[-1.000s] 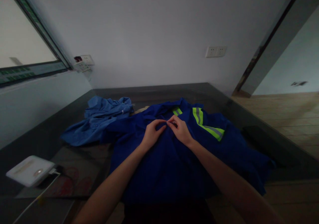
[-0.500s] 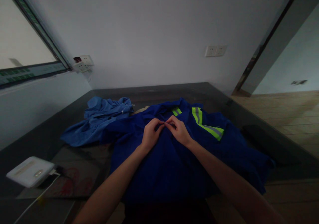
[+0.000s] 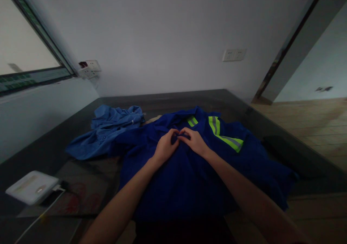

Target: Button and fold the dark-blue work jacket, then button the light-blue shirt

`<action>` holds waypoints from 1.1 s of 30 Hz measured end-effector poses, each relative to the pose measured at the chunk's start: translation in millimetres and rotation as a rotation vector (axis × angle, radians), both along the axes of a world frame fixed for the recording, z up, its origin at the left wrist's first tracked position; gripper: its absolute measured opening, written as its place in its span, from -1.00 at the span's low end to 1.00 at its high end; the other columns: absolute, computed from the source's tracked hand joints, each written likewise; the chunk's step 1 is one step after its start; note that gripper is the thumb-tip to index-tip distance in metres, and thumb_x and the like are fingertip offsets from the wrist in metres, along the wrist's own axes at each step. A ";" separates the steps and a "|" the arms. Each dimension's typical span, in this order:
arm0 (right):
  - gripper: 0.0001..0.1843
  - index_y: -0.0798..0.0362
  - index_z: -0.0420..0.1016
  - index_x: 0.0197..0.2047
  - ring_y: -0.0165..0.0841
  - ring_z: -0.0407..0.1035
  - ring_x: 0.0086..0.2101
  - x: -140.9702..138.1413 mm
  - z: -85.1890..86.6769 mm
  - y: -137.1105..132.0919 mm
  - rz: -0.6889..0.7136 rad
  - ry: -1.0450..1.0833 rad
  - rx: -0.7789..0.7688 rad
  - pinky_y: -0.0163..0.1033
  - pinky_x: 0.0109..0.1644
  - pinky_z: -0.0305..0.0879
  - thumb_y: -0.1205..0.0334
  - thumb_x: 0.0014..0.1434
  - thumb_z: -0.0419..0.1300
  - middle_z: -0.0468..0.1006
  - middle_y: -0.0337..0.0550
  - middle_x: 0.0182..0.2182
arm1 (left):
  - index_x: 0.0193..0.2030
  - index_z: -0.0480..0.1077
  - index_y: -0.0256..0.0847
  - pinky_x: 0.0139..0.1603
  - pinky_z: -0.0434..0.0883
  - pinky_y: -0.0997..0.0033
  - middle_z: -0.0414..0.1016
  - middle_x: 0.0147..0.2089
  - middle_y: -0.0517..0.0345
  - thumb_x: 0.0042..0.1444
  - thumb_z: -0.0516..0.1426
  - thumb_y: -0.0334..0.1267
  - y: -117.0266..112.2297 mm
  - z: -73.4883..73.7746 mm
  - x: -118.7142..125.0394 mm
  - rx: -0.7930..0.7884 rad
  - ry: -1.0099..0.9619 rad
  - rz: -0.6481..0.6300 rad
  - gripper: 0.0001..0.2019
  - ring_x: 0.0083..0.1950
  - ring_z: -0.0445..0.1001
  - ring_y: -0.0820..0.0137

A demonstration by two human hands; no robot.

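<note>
A dark blue work jacket with yellow-green and grey reflective strips lies spread over the dark table, its lower edge towards me. Both hands meet over its upper middle. My left hand pinches the jacket's cloth between thumb and fingers. Right beside it, my right hand pinches the same bit of cloth, fingertips almost touching the left ones. Whatever small part sits between the fingertips is too dark and small to make out. Against the jacket's left sleeve side lies a crumpled lighter blue shirt.
A white box-shaped device with a plugged-in white cable stands at the table's left front. On the right of the dark table lies a black flat object. Wall sockets are beyond, and a window is at the left.
My fingers have shifted slightly: the thumbs have come down and the fingers curl more over the cloth. The jacket and the other things lie as before.
</note>
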State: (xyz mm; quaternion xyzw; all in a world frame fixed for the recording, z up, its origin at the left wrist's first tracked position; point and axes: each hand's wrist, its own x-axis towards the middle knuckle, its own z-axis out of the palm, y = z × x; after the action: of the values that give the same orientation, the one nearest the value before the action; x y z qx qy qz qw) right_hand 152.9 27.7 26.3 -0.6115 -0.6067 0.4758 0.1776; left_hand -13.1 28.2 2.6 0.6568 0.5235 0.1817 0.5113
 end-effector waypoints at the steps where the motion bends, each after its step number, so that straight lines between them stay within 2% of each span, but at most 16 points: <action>1: -0.82 0.04 0.44 -0.25 -0.39 0.35 -0.45 0.9 -1.7 -0.2 0.043 -0.027 -0.017 -0.31 -0.36 0.14 0.10 0.18 0.17 0.49 -0.25 -0.45 | -0.02 0.30 -0.13 -0.17 0.38 0.41 0.49 -0.16 0.14 0.10 0.09 -0.32 -0.8 -1.7 -0.1 -0.045 0.022 -0.024 -0.72 -0.17 0.48 0.34; 4: -0.86 0.03 0.49 -0.29 -0.36 0.39 -0.39 4.4 -9.1 -0.8 0.115 -0.102 -0.057 -0.31 -0.32 0.17 0.14 0.14 0.22 0.55 -0.22 -0.39 | 0.01 0.28 -0.12 -0.21 0.38 0.39 0.50 -0.18 0.13 0.08 0.12 -0.26 -2.5 -3.3 0.0 -0.158 0.078 -0.125 -0.68 -0.20 0.50 0.32; 9: -0.87 0.06 0.50 -0.41 -0.33 0.43 -0.34 24.0 -26.0 3.0 0.079 -0.122 -0.062 -0.29 -0.23 0.25 0.19 0.10 0.26 0.56 -0.19 -0.43 | 0.10 0.25 -0.09 -0.20 0.38 0.33 0.51 -0.15 0.08 0.15 0.08 -0.08 3.7 1.6 -3.5 -0.218 0.158 -0.200 -0.62 -0.18 0.51 0.24; 14: -0.84 0.06 0.50 -0.45 -0.28 0.46 -0.32 62.1 -34.7 7.7 0.016 -0.206 -0.063 -0.24 -0.16 0.28 0.17 0.09 0.26 0.58 -0.16 -0.42 | 0.03 0.31 -0.16 -0.19 0.38 0.35 0.53 -0.23 0.08 0.20 0.01 -0.22 18.7 -3.5 -13.7 -0.282 0.135 -0.214 -0.72 -0.21 0.51 0.28; 18: -0.83 0.05 0.51 -0.44 -0.27 0.45 -0.31 85.3 -36.1 10.8 -0.024 -0.298 -0.028 -0.23 -0.16 0.28 0.15 0.09 0.24 0.58 -0.16 -0.41 | -0.10 0.39 -0.19 -0.09 0.38 0.35 0.53 -0.19 0.08 0.15 0.03 -0.32 24.3 -11.3 -16.4 -0.229 0.039 -0.249 -0.79 -0.16 0.50 0.31; 22: -0.83 0.07 0.49 -0.41 -0.29 0.44 -0.34 95.1 -34.8 14.3 0.027 -0.349 -0.043 -0.24 -0.20 0.27 0.15 0.12 0.21 0.57 -0.16 -0.40 | -0.17 0.43 -0.20 0.05 0.33 0.31 0.49 -0.10 0.06 0.10 0.04 -0.43 23.9 -9.6 -18.1 -0.013 0.077 -0.136 -0.79 -0.04 0.44 0.30; 24: -0.84 0.07 0.49 -0.39 -0.30 0.44 -0.33 95.7 -30.1 16.5 0.102 -0.363 -0.083 -0.26 -0.21 0.27 0.18 0.15 0.19 0.57 -0.16 -0.38 | -0.19 0.43 -0.20 0.02 0.34 0.32 0.49 -0.13 0.07 0.11 0.03 -0.45 23.4 -4.9 -21.5 0.026 0.115 -0.106 -0.80 -0.06 0.44 0.31; 27: -0.91 0.05 0.51 -0.29 -0.26 0.44 -0.24 86.2 -12.4 21.1 0.233 -0.497 -0.126 -0.24 -0.17 0.27 0.25 0.16 0.19 0.58 -0.14 -0.29 | -0.18 0.41 -0.19 -0.15 0.38 0.38 0.51 -0.23 0.10 0.15 0.04 -0.37 21.8 4.1 -27.0 -0.103 0.188 -0.205 -0.84 -0.21 0.48 0.34; 30: -0.87 0.01 0.51 -0.20 -0.20 0.40 -0.13 58.2 15.3 26.3 0.336 -0.671 -0.093 -0.20 -0.13 0.28 0.28 0.14 0.21 0.55 -0.10 -0.18 | -0.16 0.40 -0.18 -0.22 0.38 0.37 0.50 -0.20 0.04 0.16 0.06 -0.27 18.0 12.5 -27.2 -0.172 0.388 -0.287 -0.85 -0.22 0.48 0.30; 33: -0.85 0.00 0.48 -0.15 -0.24 0.38 -0.09 18.0 36.5 26.6 0.388 -0.643 -0.020 -0.22 -0.09 0.29 0.26 0.19 0.17 0.54 -0.12 -0.15 | -0.12 0.38 -0.16 -0.24 0.38 0.34 0.47 -0.11 0.00 0.19 0.03 -0.21 13.1 17.8 -22.9 -0.147 0.519 -0.308 -0.81 -0.16 0.48 0.24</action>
State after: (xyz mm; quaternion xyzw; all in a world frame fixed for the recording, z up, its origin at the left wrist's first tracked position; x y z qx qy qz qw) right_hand 170.9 54.3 62.8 -0.6049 -0.7314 0.2905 -0.1214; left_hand -35.9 41.3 20.4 0.7140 0.5428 -0.1100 0.4283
